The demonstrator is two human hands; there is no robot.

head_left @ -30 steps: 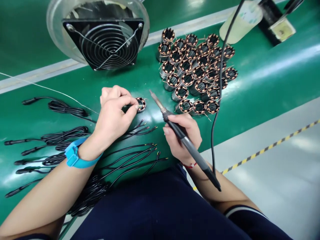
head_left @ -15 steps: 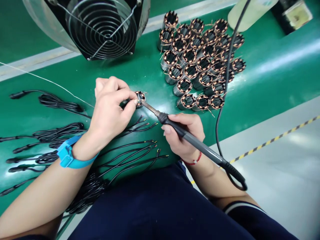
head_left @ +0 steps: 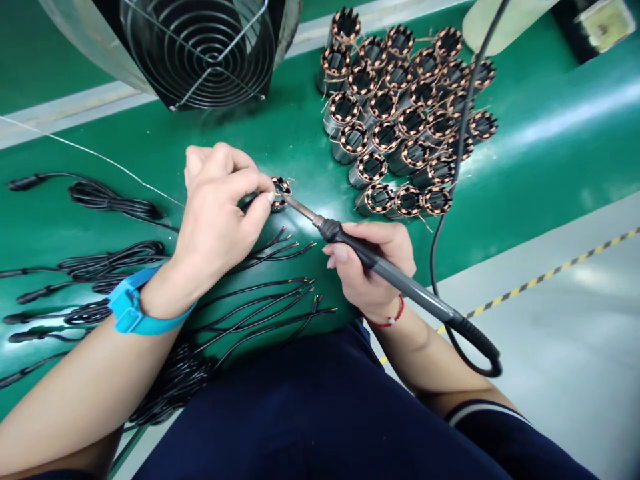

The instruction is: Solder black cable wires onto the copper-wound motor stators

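Head view: at upper left a caged fan (head_left: 200,47) stands on a green conveyor belt (head_left: 530,160). Below it, along the left side, lie coiled black cables (head_left: 107,200) with moulded plugs, their stripped ends fanned toward the middle of the frame. A blue wrist strap (head_left: 133,308) circles the left wrist. The left hand (head_left: 215,220) is curled, thumb and forefinger pressed together in a pinch at the edge of a copper-wound stator (head_left: 281,193) lying mid-frame on the belt; what lies between the fingertips is too small to tell. The tip of a soldering iron (head_left: 415,291) meets the stator's rim, the iron held pen-style in the right hand (head_left: 373,287), its fingers wrapped round the black grip. A red string bracelet (head_left: 387,323) sits on that wrist. Up and to the right stands a packed cluster of upright stators (head_left: 405,123), with the iron's cord (head_left: 436,267) running past it.
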